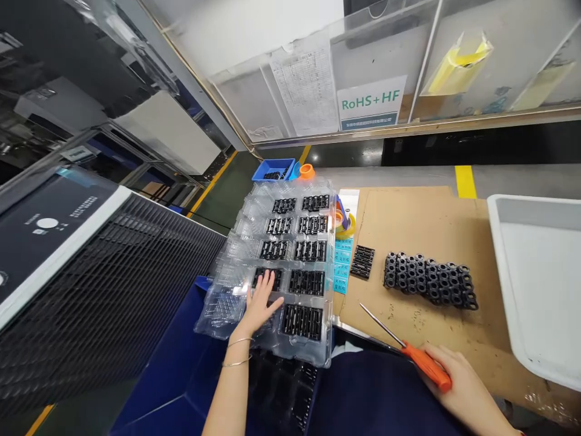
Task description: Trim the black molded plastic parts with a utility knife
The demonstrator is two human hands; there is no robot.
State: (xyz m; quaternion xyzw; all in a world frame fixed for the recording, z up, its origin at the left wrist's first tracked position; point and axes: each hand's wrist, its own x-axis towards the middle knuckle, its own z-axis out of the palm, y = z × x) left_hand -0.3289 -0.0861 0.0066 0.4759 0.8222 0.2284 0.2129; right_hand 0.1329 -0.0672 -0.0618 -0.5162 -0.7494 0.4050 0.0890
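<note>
Two hands in view, well apart.

Left hand (262,301): reaches up-frame from the bottom centre. Lies palm down, open, fingers spread, on the clear blister tray (236,242); grips nothing. Covers part of one compartment of black parts (302,321).

Right hand (463,387): sits at lower right, closed around the orange handle of the screwdriver (403,345), over the near edge of the cardboard sheet (431,224).

Screwdriver: lies on a diagonal long axis, handle toward lower right, bare shaft pointing to upper left. Tip ends near the tray's lower right corner, apart from it.

Tray: runs lengthwise from bottom centre toward the blue bin (273,169) at upper centre, with filled compartments in two columns.

Hidden or unclear: right fingertips tucked under the handle; right forearm cut off by the bottom edge; leftmost tray pockets lost in glare; number of stacked trays cannot be told. Row of black rings (429,278) at centre right, too small for detail.
</note>
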